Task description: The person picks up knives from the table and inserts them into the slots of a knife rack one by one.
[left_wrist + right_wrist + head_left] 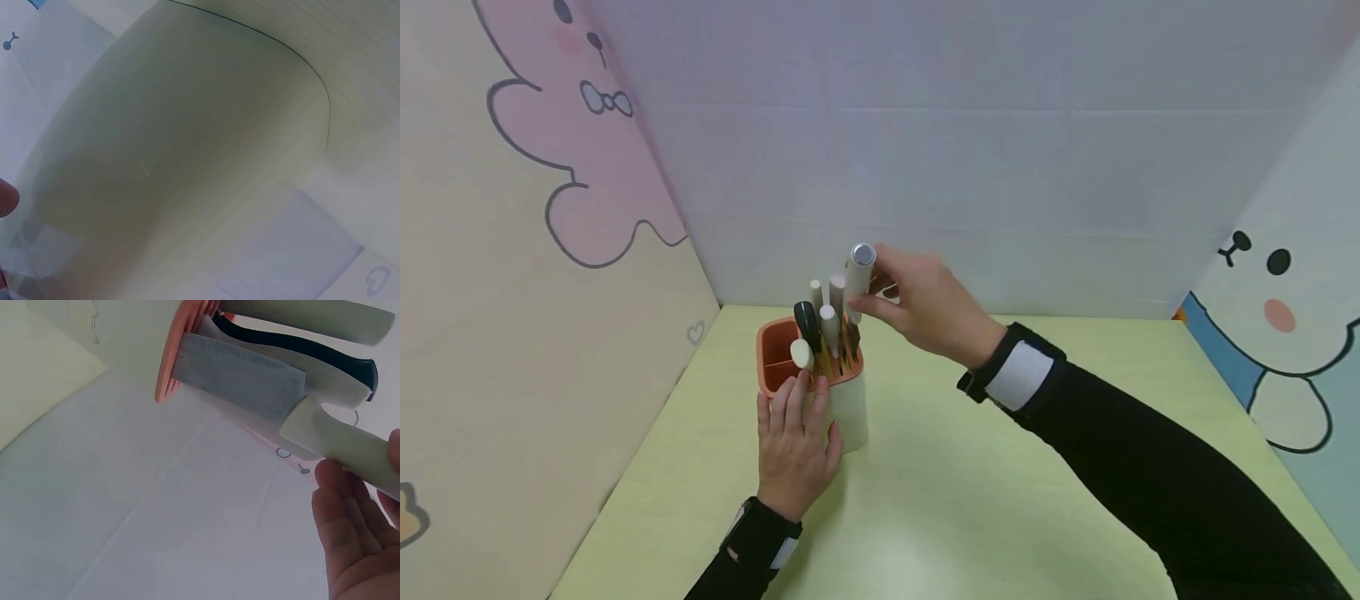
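Observation:
My right hand (928,304) pinches the pale handle of a kitchen knife (860,279) between thumb and fingers. In the right wrist view, part of the wide blade (240,375) shows; its lower end is hidden in the slotted orange top (167,369) of a knife block. The white knife block (850,412) stands upright on the table. With fingers mostly straight, my left hand (796,446) rests against the block's front and rim. The block's pale wall (169,125) fills much of the left wrist view, where only a fingertip (7,198) appears at the edge.
Several other handles crowd the block, among them a black one (806,323) and a white rounded one (801,353). An orange-lined compartment (777,343) lies at its left. The pale green table (1000,467) is bordered by a back wall (962,183) and printed side panels (1292,333).

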Motion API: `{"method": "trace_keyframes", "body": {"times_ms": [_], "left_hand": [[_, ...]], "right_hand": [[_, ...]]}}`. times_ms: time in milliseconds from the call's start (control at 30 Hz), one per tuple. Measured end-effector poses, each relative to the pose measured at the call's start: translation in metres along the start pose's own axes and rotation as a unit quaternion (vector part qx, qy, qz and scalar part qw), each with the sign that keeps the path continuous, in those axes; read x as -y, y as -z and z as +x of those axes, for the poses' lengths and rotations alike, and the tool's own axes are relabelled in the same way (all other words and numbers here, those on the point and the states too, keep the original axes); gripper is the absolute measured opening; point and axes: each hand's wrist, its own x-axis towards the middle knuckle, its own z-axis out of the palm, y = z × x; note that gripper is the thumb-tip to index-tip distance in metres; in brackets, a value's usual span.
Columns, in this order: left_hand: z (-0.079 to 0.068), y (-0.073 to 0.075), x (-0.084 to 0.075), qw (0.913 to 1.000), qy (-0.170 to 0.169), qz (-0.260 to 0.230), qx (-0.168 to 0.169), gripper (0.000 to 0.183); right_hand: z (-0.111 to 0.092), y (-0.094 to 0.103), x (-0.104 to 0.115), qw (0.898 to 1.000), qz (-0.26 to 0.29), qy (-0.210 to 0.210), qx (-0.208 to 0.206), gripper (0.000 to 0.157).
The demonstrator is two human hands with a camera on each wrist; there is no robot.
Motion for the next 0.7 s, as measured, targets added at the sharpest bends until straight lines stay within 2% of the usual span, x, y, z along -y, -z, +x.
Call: {"method": "trace_keyframes", "body": {"times_ms": [300, 700], "left_hand": [[-0.002, 0.003, 0.000, 0.9999, -0.007, 0.009, 0.001, 0.067], [-0.002, 0.003, 0.001, 0.9999, -0.009, 0.007, 0.000, 0.068]], "right_hand": [[-0.007, -0.018, -0.008, 1.000, -0.022, 0.013, 0.001, 0.035], [-0.019, -0.033, -0.019, 1.000, -0.016, -0.002, 0.011, 0.038]]}}
